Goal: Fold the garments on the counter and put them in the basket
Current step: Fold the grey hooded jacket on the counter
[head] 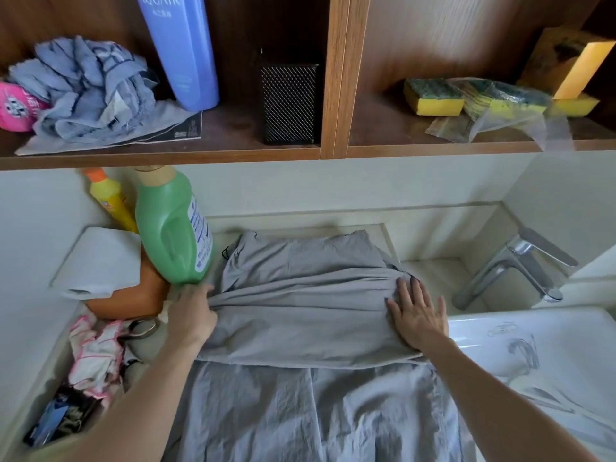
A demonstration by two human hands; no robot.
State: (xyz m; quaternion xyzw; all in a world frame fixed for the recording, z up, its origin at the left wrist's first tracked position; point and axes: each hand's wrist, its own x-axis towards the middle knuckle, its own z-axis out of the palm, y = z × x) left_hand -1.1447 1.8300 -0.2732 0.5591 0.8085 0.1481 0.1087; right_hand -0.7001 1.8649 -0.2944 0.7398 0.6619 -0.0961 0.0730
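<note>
While we are looking down from the head view, we are counting one grey garment [300,328] and two hands on it. The garment is lying spread on the table [430,268], between a green bottle [173,228] on the left and a sink [550,345] on the right. Its long axis is running from us toward the back wall, with the near end passing out of the bottom of the frame and the far end pointing at the wall. A folded-over layer is lying across the far half, and its near edge is crossing from left to right.

Our left hand [195,315] is holding the left side of that layer, its grip pinching the cloth where the creases are gathering. Our right hand [418,318] is resting on the right side, its grip spread, fingers straight and pressing the cloth flat. The creases are running left to right between the two hands.

Around the garment we are counting two bottles on the table, the green one and a yellow bottle [111,200] behind it, plus one paper roll [100,265], one pink-and-white cloth [96,351] and one tap [520,265]. On the shelf [166,155] above are standing one blue bottle [181,51] and one black mesh holder [288,103], and one crumpled towel [90,88] and three yellow sponges [433,96] are lying.
</note>
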